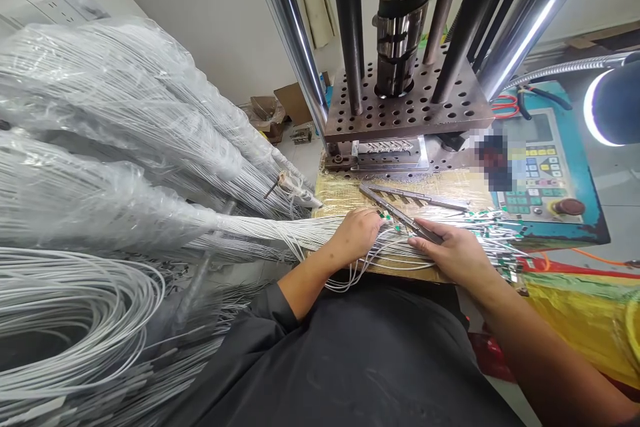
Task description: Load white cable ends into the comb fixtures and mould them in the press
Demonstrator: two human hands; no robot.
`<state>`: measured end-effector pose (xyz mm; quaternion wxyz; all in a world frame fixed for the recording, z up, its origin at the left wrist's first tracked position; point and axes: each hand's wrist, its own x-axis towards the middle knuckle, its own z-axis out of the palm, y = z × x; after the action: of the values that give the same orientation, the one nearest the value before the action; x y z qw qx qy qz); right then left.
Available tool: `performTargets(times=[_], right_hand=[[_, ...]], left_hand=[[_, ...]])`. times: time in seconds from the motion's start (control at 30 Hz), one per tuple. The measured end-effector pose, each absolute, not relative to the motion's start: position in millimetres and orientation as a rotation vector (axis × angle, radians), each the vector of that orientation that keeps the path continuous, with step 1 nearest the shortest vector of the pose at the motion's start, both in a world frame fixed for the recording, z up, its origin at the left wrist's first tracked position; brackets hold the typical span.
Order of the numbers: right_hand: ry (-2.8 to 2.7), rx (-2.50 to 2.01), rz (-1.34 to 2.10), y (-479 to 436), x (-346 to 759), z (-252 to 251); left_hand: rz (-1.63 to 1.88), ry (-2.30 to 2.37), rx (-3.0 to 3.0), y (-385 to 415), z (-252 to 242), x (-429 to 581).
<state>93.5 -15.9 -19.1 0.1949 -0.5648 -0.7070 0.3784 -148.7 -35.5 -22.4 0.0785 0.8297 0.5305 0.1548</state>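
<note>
dark shirt (375,360) | wires (300,233) gripped under left hand (357,233) | metal strip (390,208) in right hand (457,255)

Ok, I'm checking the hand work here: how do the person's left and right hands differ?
The left hand is curled, knuckles up; the right hand lies flatter, fingers stretched out. The left hand touches only the white wires; the right hand also touches a dark metal bar. Both rest on the wires in front of the press.

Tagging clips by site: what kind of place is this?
Likely a cable-assembly factory station: vertical press with control panel, bagged bundles of white wires, left hand and right hand on wire ends.
</note>
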Motion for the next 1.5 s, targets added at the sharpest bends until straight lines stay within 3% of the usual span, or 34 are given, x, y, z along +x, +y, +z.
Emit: performTargets(times=[1.5], right_hand=[[-1.961,-1.571,1.033,-19,94,-21]], left_hand=[[0.318,1.624,2.305,-33,-10,-152]])
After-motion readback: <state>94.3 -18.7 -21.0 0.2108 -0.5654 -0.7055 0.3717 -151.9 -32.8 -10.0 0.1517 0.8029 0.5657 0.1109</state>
